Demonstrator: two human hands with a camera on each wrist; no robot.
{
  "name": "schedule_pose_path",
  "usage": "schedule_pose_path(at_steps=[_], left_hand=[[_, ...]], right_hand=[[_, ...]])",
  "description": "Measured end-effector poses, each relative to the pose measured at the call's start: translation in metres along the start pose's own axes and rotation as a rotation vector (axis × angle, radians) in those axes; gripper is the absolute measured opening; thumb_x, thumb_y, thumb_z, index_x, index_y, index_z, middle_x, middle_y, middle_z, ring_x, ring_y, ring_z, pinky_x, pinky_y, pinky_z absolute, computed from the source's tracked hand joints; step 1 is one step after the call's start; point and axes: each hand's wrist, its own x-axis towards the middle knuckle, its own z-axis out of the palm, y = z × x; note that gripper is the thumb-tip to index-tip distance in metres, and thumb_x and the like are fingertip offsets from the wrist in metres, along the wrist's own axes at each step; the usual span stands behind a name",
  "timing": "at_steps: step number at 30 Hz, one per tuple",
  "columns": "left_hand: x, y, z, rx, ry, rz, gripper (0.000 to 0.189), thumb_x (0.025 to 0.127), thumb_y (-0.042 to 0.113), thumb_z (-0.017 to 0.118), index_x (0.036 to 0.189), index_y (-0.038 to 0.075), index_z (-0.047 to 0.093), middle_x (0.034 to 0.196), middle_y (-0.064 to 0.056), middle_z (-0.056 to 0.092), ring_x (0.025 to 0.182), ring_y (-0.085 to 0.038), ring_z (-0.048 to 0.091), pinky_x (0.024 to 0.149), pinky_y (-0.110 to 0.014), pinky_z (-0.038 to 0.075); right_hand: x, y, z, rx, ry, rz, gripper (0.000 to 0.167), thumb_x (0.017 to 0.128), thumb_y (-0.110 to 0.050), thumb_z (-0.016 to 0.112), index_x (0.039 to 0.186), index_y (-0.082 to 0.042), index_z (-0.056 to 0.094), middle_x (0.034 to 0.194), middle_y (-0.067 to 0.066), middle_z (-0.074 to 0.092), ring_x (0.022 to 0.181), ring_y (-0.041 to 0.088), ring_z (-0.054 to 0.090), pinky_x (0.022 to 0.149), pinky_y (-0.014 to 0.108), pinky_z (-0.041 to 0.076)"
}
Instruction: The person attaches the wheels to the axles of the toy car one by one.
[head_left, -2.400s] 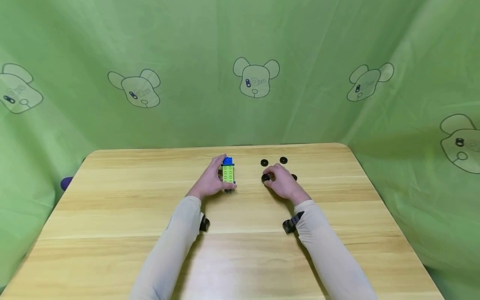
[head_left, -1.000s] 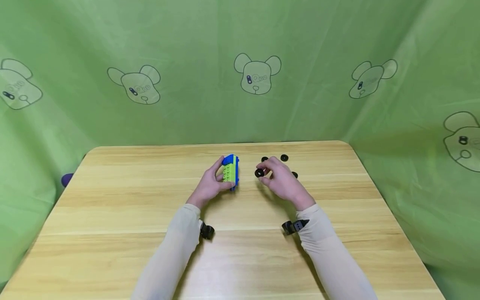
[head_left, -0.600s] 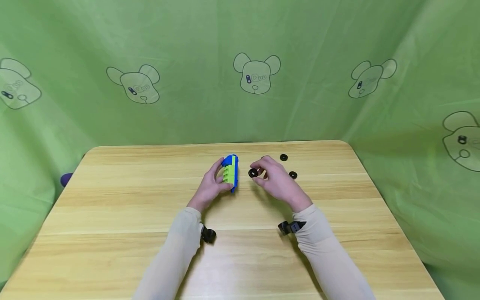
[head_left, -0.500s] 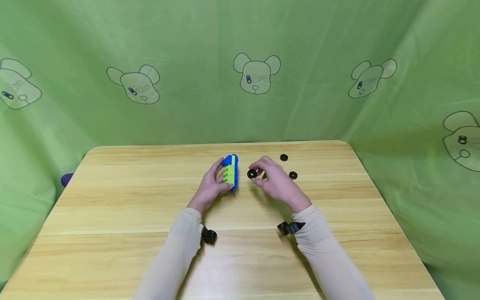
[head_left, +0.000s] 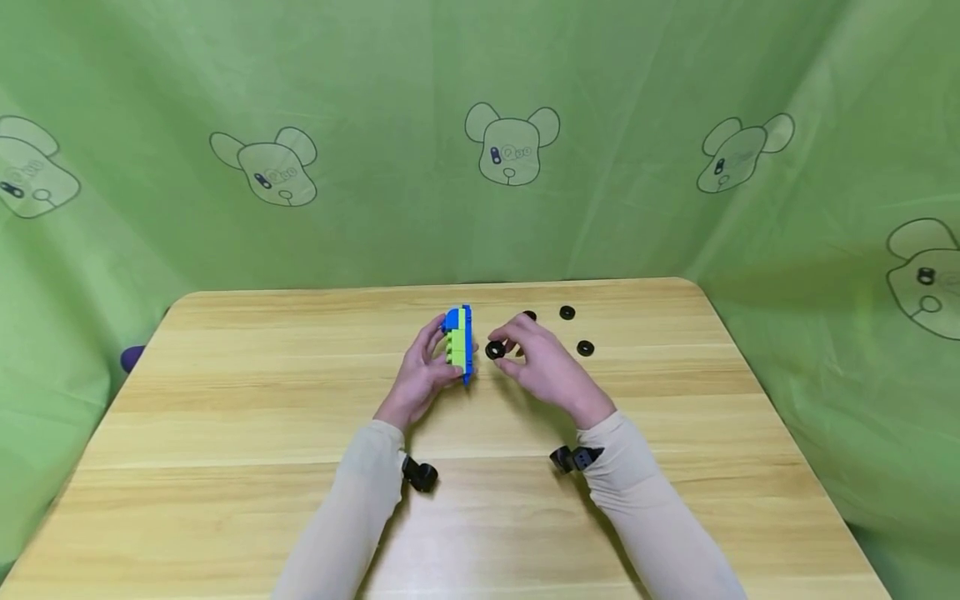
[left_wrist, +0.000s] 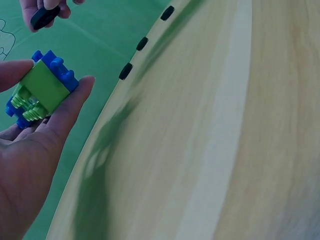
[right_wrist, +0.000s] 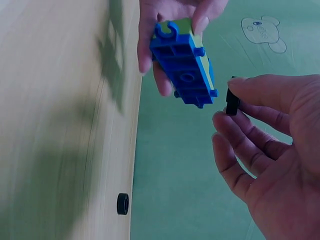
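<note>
My left hand (head_left: 416, 379) grips a lime-green and blue toy brick vehicle (head_left: 459, 342), thumb on one end and fingers on the other. It is turned on its side, studs to the left. In the right wrist view its blue underside (right_wrist: 182, 75) shows, with small axle pegs along the edges and a hook at one end. Between thumb and fingertips, my right hand (head_left: 551, 367) pinches a black toy wheel (head_left: 495, 350) just right of the vehicle. A small gap separates the two. The left wrist view shows the wheel (left_wrist: 44, 18) held off the tabletop, apart from the vehicle.
Three more black wheels lie on the wooden table (head_left: 300, 500): one (head_left: 567, 312) at the back, another (head_left: 585, 348) right of my right hand, and a third (head_left: 529, 316) partly hidden behind that hand. A green curtain (head_left: 375, 208) surrounds the table's back and sides.
The vehicle has been tipped from studs-up onto its side. My right hand has lifted its wheel and carried it left, closer to the vehicle.
</note>
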Motion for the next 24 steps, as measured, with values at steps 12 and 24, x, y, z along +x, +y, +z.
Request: schedule_pose_path(at_steps=[12, 24], left_hand=[[-0.004, -0.002, 0.005, 0.004, 0.026, -0.005, 0.099, 0.073, -0.027, 0.053, 0.157, 0.015, 0.020, 0.160, -0.008, 0.019, 0.133, -0.038, 0.040, 0.098, -0.041, 0.050], [-0.006, -0.003, 0.005, -0.036, 0.007, 0.000, 0.100, 0.072, -0.028, 0.051, 0.157, 0.014, 0.019, 0.161, -0.009, 0.017, 0.135, -0.037, 0.038, 0.101, -0.041, 0.047]], right_hand=[[-0.002, -0.015, 0.007, 0.003, -0.002, -0.065, 0.040, 0.086, -0.007, 0.075, 0.124, -0.005, 0.063, 0.114, 0.002, 0.057, 0.104, 0.020, 0.058, 0.095, 0.038, 0.051], [0.000, -0.019, 0.014, -0.041, -0.018, -0.085, 0.038, 0.084, -0.005, 0.076, 0.120, -0.004, 0.064, 0.114, 0.003, 0.057, 0.103, 0.019, 0.059, 0.095, 0.036, 0.051]])
